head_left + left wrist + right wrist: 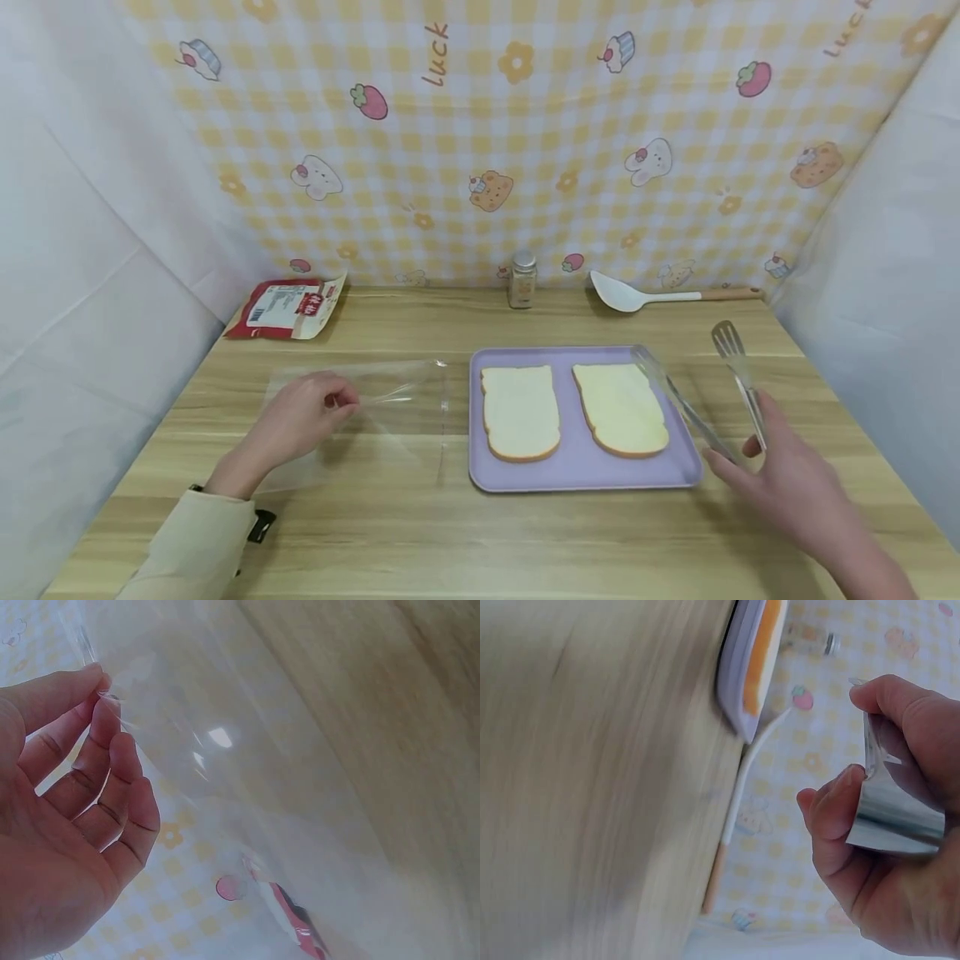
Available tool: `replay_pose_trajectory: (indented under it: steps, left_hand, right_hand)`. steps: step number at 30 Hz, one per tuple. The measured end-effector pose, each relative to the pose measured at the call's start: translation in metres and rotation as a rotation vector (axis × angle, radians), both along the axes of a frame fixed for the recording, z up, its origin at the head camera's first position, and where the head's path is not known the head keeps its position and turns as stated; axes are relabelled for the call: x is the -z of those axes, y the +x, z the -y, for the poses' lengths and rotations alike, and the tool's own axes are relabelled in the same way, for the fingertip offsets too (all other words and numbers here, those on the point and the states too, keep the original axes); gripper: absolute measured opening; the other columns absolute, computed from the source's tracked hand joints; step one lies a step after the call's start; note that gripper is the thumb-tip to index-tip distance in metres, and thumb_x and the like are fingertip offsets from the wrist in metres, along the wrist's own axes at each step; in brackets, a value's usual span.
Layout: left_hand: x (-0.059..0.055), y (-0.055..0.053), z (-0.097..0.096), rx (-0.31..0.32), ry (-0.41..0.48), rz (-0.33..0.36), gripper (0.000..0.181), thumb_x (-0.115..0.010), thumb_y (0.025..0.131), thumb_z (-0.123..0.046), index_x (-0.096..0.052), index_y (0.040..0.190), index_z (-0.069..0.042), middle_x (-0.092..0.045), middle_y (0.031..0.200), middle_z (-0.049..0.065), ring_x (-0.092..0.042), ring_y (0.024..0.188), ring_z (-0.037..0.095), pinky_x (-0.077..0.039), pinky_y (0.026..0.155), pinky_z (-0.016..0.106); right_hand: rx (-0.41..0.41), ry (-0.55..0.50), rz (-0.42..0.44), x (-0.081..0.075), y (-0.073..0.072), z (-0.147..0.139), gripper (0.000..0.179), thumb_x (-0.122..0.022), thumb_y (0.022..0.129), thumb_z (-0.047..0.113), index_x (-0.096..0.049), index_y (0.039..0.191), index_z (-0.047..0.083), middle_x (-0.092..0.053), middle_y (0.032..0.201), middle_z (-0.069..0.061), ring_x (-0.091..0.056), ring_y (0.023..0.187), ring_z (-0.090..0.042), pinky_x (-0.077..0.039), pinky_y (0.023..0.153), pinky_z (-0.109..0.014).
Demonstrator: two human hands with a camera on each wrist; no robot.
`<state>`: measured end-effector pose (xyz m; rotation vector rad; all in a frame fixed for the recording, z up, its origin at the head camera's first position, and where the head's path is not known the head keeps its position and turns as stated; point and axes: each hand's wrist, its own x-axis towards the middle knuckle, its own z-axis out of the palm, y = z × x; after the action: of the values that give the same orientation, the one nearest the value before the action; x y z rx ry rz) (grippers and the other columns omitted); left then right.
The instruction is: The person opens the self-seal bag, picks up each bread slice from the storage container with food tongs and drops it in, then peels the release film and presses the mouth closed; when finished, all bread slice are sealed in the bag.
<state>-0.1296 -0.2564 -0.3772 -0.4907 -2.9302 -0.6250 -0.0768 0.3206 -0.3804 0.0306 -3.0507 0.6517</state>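
Observation:
My left hand (307, 417) pinches a clear plastic bag (405, 417) between thumb and fingertips. In the left wrist view the bag's film (240, 780) spreads from the pinch, with glossy creases. My right hand (798, 492) grips metal tongs (729, 342) with slotted ends, their arms spread wide. Nothing sits between the arms. One arm reaches over the right edge of a lilac tray (573, 467), near the right bread slice (622, 408); whether they touch I cannot tell. Beside it on the tray lies the left bread slice (521, 412). The right wrist view shows the tongs' bent metal end (900, 814) within my palm.
A red and cream packet (285, 308) lies at the back left. Near the back wall stands a small jar (522, 282) with a silver lid. A white spatula (622, 293) with a wooden handle lies at the back right. Checked cloth hangs behind the wooden table (480, 542).

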Motion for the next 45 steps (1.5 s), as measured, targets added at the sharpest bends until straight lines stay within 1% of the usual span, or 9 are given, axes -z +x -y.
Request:
replay_pose_trajectory:
  steps: [4, 8, 13, 19, 24, 32, 36, 39, 45]
  left_hand:
    - [0.000, 0.002, 0.001, -0.006, -0.002, 0.010, 0.007, -0.078, 0.094, -0.009, -0.076, 0.089, -0.014, -0.069, 0.084, -0.006, -0.058, 0.080, 0.011, -0.050, 0.071, 0.032]
    - [0.000, 0.002, 0.002, -0.005, 0.000, 0.010, 0.007, -0.078, 0.094, -0.008, -0.077, 0.089, -0.014, -0.069, 0.084, -0.006, -0.058, 0.080, 0.011, -0.050, 0.072, 0.033]
    - [0.001, 0.001, 0.002, 0.000, -0.006, 0.012, 0.008, -0.077, 0.094, -0.007, -0.076, 0.089, -0.014, -0.068, 0.084, -0.006, -0.058, 0.080, 0.011, -0.050, 0.073, 0.034]
    - [0.004, 0.000, 0.000, -0.002, -0.013, 0.039, 0.009, -0.077, 0.094, -0.007, -0.076, 0.089, -0.015, -0.067, 0.084, -0.006, -0.057, 0.081, 0.012, -0.051, 0.074, 0.035]
    - [0.005, -0.001, -0.001, 0.006, -0.016, 0.019, 0.011, -0.078, 0.093, -0.007, -0.076, 0.087, -0.016, -0.067, 0.083, -0.006, -0.057, 0.080, 0.011, -0.051, 0.074, 0.035]
    - [0.006, -0.003, -0.006, 0.029, -0.015, -0.003, 0.013, -0.081, 0.092, -0.010, -0.075, 0.085, -0.019, -0.067, 0.082, -0.007, -0.056, 0.078, 0.009, -0.050, 0.072, 0.033]
    - [0.007, -0.004, -0.006, 0.030, -0.016, -0.008, 0.013, -0.081, 0.092, -0.010, -0.075, 0.084, -0.019, -0.066, 0.082, -0.008, -0.057, 0.078, 0.008, -0.050, 0.072, 0.034]
    - [0.008, -0.004, -0.006, 0.032, -0.013, -0.013, 0.014, -0.081, 0.092, -0.010, -0.075, 0.084, -0.019, -0.066, 0.081, -0.008, -0.056, 0.077, 0.008, -0.049, 0.072, 0.033]
    - [0.009, -0.004, -0.006, 0.033, -0.013, -0.017, 0.014, -0.081, 0.092, -0.010, -0.075, 0.084, -0.020, -0.066, 0.081, -0.008, -0.056, 0.077, 0.008, -0.049, 0.071, 0.033]
  right_hand:
    - [-0.029, 0.006, -0.038, -0.002, 0.004, 0.016, 0.091, -0.076, 0.096, 0.047, -0.022, 0.154, 0.000, -0.072, 0.101, -0.016, -0.053, 0.059, -0.019, -0.041, 0.051, -0.035]
    - [-0.045, -0.010, -0.026, -0.003, 0.008, 0.030, 0.087, -0.076, 0.096, 0.049, -0.024, 0.150, 0.004, -0.070, 0.104, -0.017, -0.052, 0.058, -0.019, -0.041, 0.051, -0.035]
    - [-0.057, -0.041, 0.003, -0.002, 0.013, 0.051, 0.090, -0.076, 0.095, 0.052, -0.023, 0.154, 0.008, -0.070, 0.104, -0.016, -0.051, 0.058, -0.018, -0.042, 0.051, -0.033]
    - [-0.084, -0.044, -0.019, 0.003, 0.020, 0.078, 0.099, -0.080, 0.092, 0.052, -0.022, 0.158, 0.007, -0.068, 0.096, -0.007, -0.051, 0.063, -0.013, -0.041, 0.054, -0.031]
    - [-0.094, -0.044, 0.080, 0.005, 0.028, 0.107, 0.114, -0.077, 0.091, 0.062, -0.014, 0.166, 0.004, -0.066, 0.099, -0.003, -0.052, 0.067, -0.012, -0.044, 0.060, -0.030]
    - [-0.087, -0.055, 0.159, 0.013, 0.039, 0.146, 0.115, -0.079, 0.087, 0.063, -0.021, 0.166, 0.002, -0.064, 0.099, -0.001, -0.057, 0.079, -0.013, -0.052, 0.074, -0.035]
    - [-0.095, -0.064, 0.129, 0.019, 0.044, 0.158, 0.114, -0.081, 0.086, 0.062, -0.025, 0.164, 0.001, -0.071, 0.119, -0.012, -0.068, 0.096, -0.022, -0.057, 0.087, -0.046]
    - [-0.103, -0.076, 0.117, 0.022, 0.047, 0.165, 0.114, -0.081, 0.086, 0.061, -0.025, 0.164, 0.000, -0.067, 0.137, -0.024, -0.070, 0.113, -0.033, -0.056, 0.096, -0.053]
    - [-0.085, -0.064, 0.118, 0.027, 0.051, 0.174, 0.117, -0.078, 0.089, 0.061, -0.017, 0.165, -0.003, -0.056, 0.147, -0.036, -0.065, 0.125, -0.046, -0.053, 0.101, -0.059]
